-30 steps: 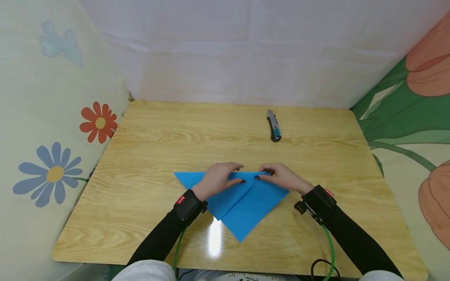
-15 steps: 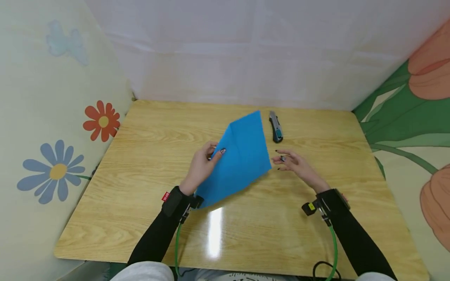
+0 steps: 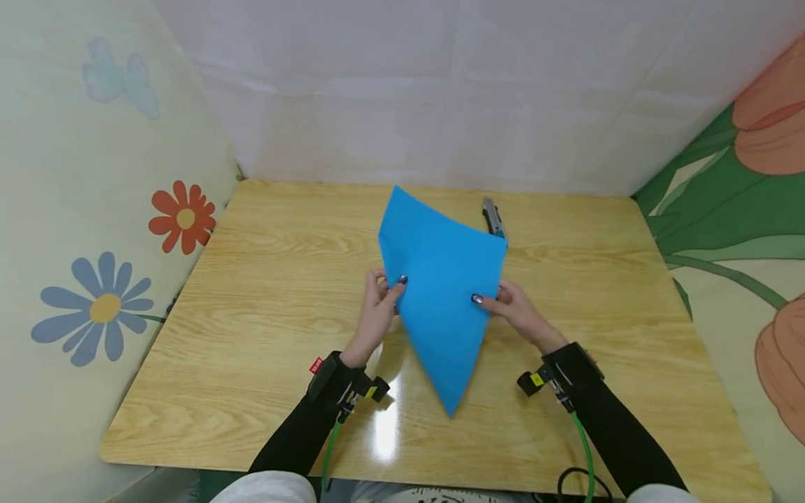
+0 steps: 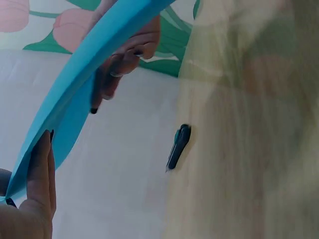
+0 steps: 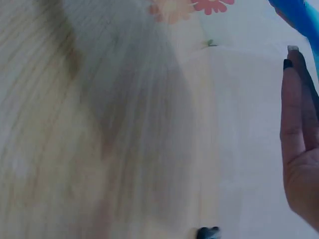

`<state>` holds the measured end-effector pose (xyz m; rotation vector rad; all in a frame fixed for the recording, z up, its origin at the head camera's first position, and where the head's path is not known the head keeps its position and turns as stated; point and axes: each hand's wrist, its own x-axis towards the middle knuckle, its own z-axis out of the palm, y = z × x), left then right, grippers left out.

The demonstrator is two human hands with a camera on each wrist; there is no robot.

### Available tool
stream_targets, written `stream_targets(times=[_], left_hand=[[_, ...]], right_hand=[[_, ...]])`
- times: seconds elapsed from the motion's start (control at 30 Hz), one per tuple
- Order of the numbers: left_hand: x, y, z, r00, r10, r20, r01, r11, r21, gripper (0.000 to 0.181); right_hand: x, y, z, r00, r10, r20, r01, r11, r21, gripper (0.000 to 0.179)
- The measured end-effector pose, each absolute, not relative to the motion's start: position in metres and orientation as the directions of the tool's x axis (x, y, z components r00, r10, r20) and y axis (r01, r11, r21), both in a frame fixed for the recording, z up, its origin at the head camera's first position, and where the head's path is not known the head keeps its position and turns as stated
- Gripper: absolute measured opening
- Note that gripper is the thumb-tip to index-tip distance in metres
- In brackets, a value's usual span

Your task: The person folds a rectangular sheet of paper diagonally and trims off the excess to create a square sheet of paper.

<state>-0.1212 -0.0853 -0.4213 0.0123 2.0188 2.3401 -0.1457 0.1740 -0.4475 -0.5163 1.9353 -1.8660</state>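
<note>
A sheet of blue paper [image 3: 446,279] is held up off the table, one corner pointing down toward the person. My left hand [image 3: 376,307] pinches its left edge, thumb on the near face and fingers behind. On the opposite edge my right hand [image 3: 518,311] pinches the paper the same way. In the left wrist view the blue paper [image 4: 70,89] looks bowed, with the left hand's fingers [image 4: 42,174] against its underside. Straight fingers of the right hand [image 5: 301,134] lie behind the paper's edge [image 5: 299,15] in the right wrist view.
A utility knife [image 3: 493,216] lies at the back of the wooden table [image 3: 283,279], its lower end partly covered by the paper. A white cloth [image 3: 409,105] hangs behind the table. Flowered cloths [image 3: 100,307] stand at both sides. Green cables [image 3: 588,447] run from the wrists.
The paper, folded into a triangle on the table a second ago, is now lifted and opened out. The right hand let go, moved away, then took hold of the right edge. The left hand kept its grip.
</note>
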Motion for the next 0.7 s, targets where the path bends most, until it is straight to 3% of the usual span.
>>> stream_targets(times=[0.13,0.27,0.5,0.7], left_hand=[[-0.116,-0.086,-0.429,-0.990,0.130,-0.052,-0.071,-0.149,0.986,0.041],[-0.116,-0.100,-0.433,-0.960,0.280,-0.025,-0.047,-0.073,0.996,0.062],[-0.126,-0.124,-0.423,-0.939,0.343,-0.015,-0.008,0.022,1.000,0.034],[-0.133,-0.134,-0.418,-0.925,0.378,-0.039,-0.028,0.034,0.999,0.031]], right_hand=[[-0.140,0.171,-0.436,-0.888,-0.458,-0.033,-0.049,0.167,-0.985,0.054],[-0.138,0.174,-0.431,-0.904,-0.425,-0.046,-0.046,0.202,-0.978,0.044],[-0.134,0.180,-0.431,-0.893,-0.449,-0.037,-0.051,0.182,-0.982,0.048],[-0.128,0.181,-0.429,-0.860,-0.509,-0.042,-0.043,0.154,-0.987,0.052]])
